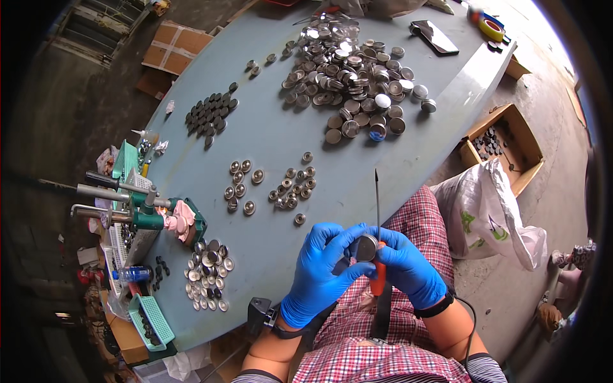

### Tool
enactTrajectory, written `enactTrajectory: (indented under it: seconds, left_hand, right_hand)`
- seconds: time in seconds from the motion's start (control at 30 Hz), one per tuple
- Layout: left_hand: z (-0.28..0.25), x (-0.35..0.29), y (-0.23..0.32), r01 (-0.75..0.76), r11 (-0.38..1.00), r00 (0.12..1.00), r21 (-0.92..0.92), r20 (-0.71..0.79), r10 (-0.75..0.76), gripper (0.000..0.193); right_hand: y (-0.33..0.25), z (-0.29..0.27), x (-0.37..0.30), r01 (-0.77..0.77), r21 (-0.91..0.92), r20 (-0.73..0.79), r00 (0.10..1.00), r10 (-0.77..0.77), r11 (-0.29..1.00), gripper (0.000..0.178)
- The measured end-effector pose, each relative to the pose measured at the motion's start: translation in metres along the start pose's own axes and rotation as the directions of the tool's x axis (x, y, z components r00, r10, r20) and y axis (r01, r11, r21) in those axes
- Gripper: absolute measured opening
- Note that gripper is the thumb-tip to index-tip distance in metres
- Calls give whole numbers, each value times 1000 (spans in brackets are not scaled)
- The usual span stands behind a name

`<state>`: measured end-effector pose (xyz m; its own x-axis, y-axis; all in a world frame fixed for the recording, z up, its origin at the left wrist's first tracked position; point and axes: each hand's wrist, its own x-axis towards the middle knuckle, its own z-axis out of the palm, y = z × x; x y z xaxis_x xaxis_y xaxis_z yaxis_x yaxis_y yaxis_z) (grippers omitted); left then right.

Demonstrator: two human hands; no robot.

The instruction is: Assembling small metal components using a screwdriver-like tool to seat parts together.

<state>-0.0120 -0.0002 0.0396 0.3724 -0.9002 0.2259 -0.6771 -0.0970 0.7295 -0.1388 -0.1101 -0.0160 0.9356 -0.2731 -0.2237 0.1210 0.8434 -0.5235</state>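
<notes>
Both hands, in blue gloves, are meeting just off the near edge of the table [268, 134], above the person's checked lap. The left hand [319, 271] is curling its fingers around a round metal disc [366, 247], pinching it at its rim. The right hand [405, 265] is touching the disc from the other side while gripping a screwdriver [378, 255]; its orange handle is sticking out below the fist and its thin shaft is pointing up, away from the person, over the table edge.

On the table, just far of the hands, one small part is lying alone, and beyond it two loose groups of small parts [290, 188] are sitting side by side. To the near left, a cluster of mixed silver and dark parts [207, 274] is lying beside a green hand press [159, 214]. A patch of dark discs [209, 113] is lying further off on the left. A big heap of silver tins [351, 70] is covering the far end, with a phone [434, 36] and a tape roll [491, 29] beyond it.

On the floor to the right, a white bag [491, 217] is slumping next to an open cardboard box [504, 147] holding dark pieces. A green basket [152, 319] is resting at the near left corner.
</notes>
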Motion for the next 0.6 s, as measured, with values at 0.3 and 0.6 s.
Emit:
enactTrajectory:
  seconds: [0.3, 0.6]
  left_hand:
    - [6, -10, 4, -301, 863, 941, 405, -21, 338, 38]
    - [5, -17, 0, -165, 986, 984, -25, -68, 163, 36]
  right_hand:
    - [18, -18, 2, -139, 255, 260, 963, 70, 957, 63]
    - [25, -26, -5, -135, 347, 285, 958, 33, 928, 64]
